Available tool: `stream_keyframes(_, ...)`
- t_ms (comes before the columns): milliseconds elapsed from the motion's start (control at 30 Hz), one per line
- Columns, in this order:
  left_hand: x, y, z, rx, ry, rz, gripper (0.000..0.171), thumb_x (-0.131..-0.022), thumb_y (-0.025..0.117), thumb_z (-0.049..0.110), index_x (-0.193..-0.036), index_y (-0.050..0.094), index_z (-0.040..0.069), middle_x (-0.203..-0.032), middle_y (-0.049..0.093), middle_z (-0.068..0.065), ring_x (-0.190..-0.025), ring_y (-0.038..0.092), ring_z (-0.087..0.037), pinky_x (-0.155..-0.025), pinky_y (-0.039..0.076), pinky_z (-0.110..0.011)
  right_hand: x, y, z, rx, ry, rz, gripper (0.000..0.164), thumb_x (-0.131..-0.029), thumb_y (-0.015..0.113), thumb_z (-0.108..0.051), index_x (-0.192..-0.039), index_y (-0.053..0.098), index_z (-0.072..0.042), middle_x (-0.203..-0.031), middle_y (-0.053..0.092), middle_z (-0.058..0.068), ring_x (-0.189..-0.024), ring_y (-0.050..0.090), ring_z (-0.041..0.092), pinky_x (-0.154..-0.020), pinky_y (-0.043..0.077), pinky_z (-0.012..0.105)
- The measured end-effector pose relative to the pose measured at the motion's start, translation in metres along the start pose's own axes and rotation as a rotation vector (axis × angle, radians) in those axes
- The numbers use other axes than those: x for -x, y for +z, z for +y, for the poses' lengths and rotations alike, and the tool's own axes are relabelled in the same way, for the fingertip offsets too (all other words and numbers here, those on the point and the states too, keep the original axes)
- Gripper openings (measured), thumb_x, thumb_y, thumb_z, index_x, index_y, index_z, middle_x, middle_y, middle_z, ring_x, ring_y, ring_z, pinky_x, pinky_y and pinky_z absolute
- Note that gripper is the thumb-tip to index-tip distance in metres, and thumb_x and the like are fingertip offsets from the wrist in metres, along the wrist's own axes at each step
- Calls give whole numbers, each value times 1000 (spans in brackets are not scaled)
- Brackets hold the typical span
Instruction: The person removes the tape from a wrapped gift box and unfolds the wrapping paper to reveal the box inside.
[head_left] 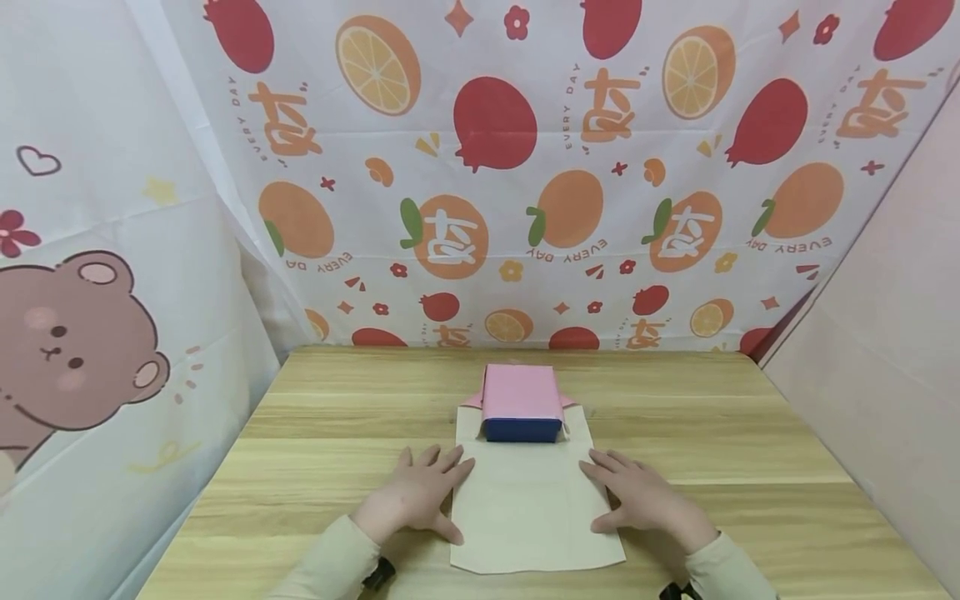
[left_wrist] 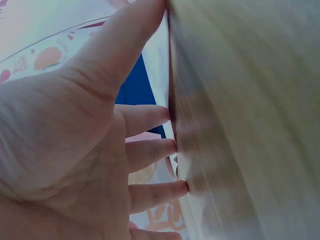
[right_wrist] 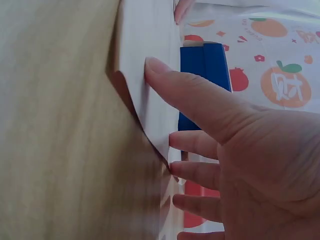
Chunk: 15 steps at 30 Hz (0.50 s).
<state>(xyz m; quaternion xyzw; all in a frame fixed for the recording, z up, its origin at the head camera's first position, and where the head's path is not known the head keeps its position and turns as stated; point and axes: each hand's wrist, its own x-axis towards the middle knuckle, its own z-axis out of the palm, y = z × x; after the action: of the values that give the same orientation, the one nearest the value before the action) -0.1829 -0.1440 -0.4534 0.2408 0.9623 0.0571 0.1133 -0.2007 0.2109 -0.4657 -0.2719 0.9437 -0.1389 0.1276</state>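
Observation:
A cream sheet of paper (head_left: pixel 532 508) lies lengthwise on the table. On its far part sits a small dark blue box (head_left: pixel 522 430) with pink over its top; matching pink corners show at the sheet's far end. At the sheet's left edge, my left hand (head_left: pixel 420 493) rests with spread fingers, fingertips and thumb touching the edge. My right hand (head_left: pixel 647 500) mirrors it on the right edge, its thumb on the paper. In the right wrist view the near part of the sheet curls up slightly from the wood. Neither hand grips anything.
The wooden table (head_left: pixel 330 467) runs back to a fruit-print cloth (head_left: pixel 495 217) hanging behind it. A white cloth with a bear print (head_left: pixel 82 342) hangs on the left, and a plain pale panel (head_left: pixel 885 358) stands on the right.

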Motion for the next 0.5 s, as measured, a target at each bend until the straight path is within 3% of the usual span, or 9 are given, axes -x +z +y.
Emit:
stream_keyframes(267, -14, -5, 11, 29, -18, 23, 94, -67, 81, 56, -144, 47, 14, -152, 41, -18, -138, 38, -44, -107, 26, -72, -19, 4, 4, 31, -49, 91, 70, -86, 69, -48, -139, 52, -6, -146, 45, 24, -138, 35, 50, -107, 31, 66)
stream_keyframes(500, -32, -11, 13, 2, -59, 30, 96, -67, 83, 52, -145, 44, 12, -152, 41, -18, -135, 43, -44, -103, 31, -73, -38, 2, 1, 41, -101, 142, 68, -88, 69, -41, -142, 49, -7, -150, 40, 25, -140, 31, 50, -109, 29, 68)
